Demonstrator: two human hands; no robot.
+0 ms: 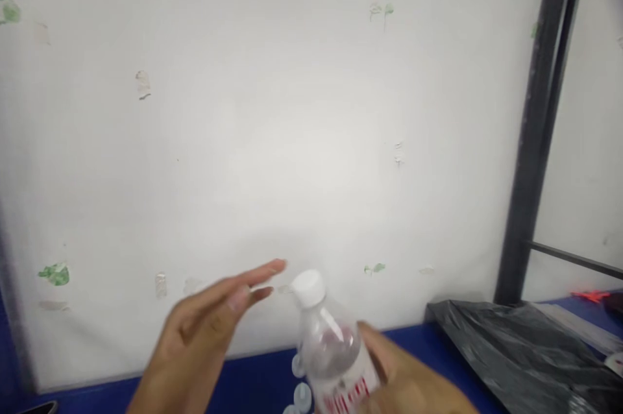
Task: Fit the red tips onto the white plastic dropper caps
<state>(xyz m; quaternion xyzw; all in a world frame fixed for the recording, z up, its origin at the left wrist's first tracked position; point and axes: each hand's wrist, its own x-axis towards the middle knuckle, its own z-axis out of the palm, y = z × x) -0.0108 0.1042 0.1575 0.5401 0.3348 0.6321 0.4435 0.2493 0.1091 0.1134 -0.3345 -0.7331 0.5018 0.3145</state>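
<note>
A clear plastic bottle with a white cap and a white label with red lettering leans to the left at the bottom middle. My right hand is wrapped round its body from the right; part of its fingers is hidden or below the frame. Just left of the white cap, my left hand has its fingers stretched out and apart from the cap. A small pale, blurred piece juts from the cap's left side towards those fingertips; I cannot tell what it is.
Several small translucent round pieces lie on the blue surface behind the bottle. A black plastic sheet or bag spreads at the right. Behind stands a white wall with peeled sticker remnants; a dark metal post rises at right.
</note>
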